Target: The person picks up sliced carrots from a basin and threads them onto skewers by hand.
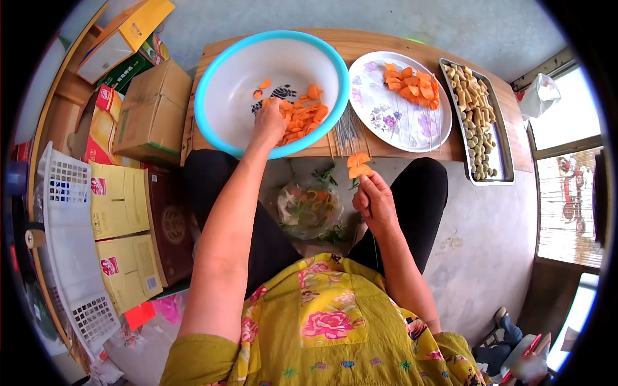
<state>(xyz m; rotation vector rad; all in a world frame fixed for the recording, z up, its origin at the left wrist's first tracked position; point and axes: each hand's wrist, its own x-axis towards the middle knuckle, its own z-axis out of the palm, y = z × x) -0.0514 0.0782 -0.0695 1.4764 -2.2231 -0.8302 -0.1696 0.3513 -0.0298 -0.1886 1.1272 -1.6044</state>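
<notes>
My left hand (270, 121) reaches into a white basin with a blue rim (205, 90). Its fingers are drawn together against the orange carrot slices (308, 116); whatever they pinch is hidden. Over the gap between my knees, my right hand (378, 201) is closed on a thin skewer with a few carrot slices (358, 168) at its upper end. Loose thin skewers (348, 132) lie on the wooden table (380, 42) between the basin and a flowered white plate (367, 106). Skewered carrot slices (412, 87) rest at that plate's upper right.
A metal tray (504, 174) holds tan and greenish skewered pieces at the table's right. Below the table edge, a clear plastic bag (309, 209) with greens sits between my legs. Cardboard boxes (154, 109) and a white plastic basket (71, 238) crowd the left side.
</notes>
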